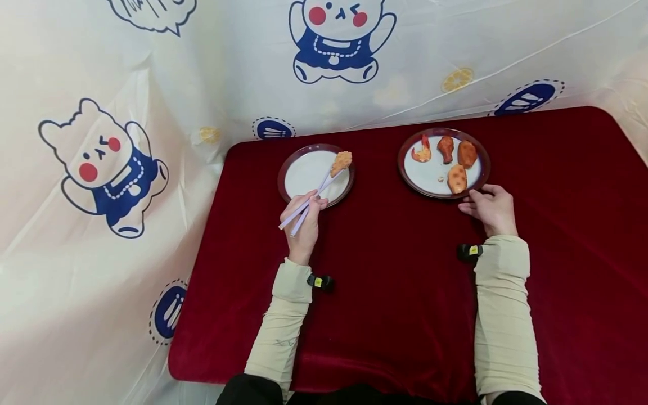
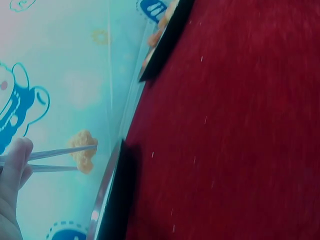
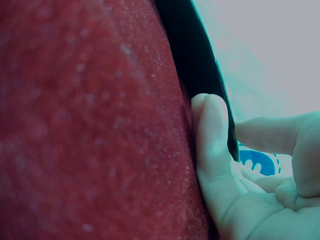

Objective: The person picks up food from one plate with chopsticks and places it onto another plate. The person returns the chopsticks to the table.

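Observation:
My left hand (image 1: 304,225) grips a pair of pale purple chopsticks (image 1: 305,208). Between their tips is a golden, crumbly-coated piece of fried food (image 1: 341,162). In the left wrist view that fried piece (image 2: 83,151) hangs in the air beside the rim of the left plate (image 2: 107,192). From above, it overlaps the right edge of this brown-rimmed white plate (image 1: 298,174). My right hand (image 1: 491,208) pinches the near right rim of the other plate (image 1: 425,180). The right wrist view shows fingers (image 3: 212,125) on either side of the dark rim (image 3: 200,65).
On the right plate lie a shrimp (image 1: 422,151), a drumstick (image 1: 446,148), a brown meat piece (image 1: 467,153), a spotted golden piece (image 1: 457,179) and a small crumb. A dark red cloth (image 1: 385,270) covers the table. Behind it hangs a cartoon-printed white curtain (image 1: 243,67).

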### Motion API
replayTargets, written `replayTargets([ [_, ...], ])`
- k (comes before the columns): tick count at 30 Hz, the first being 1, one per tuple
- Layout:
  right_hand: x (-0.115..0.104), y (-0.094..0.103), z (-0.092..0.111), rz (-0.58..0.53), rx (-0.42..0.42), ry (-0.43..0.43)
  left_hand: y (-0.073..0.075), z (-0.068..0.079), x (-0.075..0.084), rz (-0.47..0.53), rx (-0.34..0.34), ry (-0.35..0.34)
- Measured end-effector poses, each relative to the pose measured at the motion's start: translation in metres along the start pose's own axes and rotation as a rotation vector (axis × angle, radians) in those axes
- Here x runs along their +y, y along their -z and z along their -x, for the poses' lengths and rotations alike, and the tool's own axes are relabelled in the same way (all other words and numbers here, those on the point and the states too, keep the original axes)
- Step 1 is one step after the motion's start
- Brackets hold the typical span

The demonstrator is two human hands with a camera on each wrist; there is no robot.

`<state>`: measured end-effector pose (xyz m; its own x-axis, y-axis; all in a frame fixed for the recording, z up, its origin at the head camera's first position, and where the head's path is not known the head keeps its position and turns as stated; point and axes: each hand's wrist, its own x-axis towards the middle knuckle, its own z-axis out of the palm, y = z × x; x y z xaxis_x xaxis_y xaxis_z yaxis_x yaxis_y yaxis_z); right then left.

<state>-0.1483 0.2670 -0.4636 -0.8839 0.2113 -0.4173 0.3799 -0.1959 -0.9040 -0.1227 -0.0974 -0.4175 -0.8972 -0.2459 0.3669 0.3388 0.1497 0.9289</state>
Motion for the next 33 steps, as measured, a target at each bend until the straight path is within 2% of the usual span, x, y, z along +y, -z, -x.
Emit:
replayTargets([
  [10,0.0,0.0,0.0,0.025,-0.005,0.002,0.035,-0.011,-0.015,-0.072,0.093,0.056],
  [16,0.0,-0.002,0.0,0.024,0.0,0.005,0.047,-0.017,-0.019,-0.118,0.136,0.099],
  [29,0.002,-0.001,-0.002,0.035,0.001,0.003,0.05,-0.033,-0.023,-0.183,0.144,0.197],
  [33,0.001,-0.001,-0.002,0.027,0.001,0.003,0.049,-0.036,-0.025,-0.198,0.156,0.203],
])
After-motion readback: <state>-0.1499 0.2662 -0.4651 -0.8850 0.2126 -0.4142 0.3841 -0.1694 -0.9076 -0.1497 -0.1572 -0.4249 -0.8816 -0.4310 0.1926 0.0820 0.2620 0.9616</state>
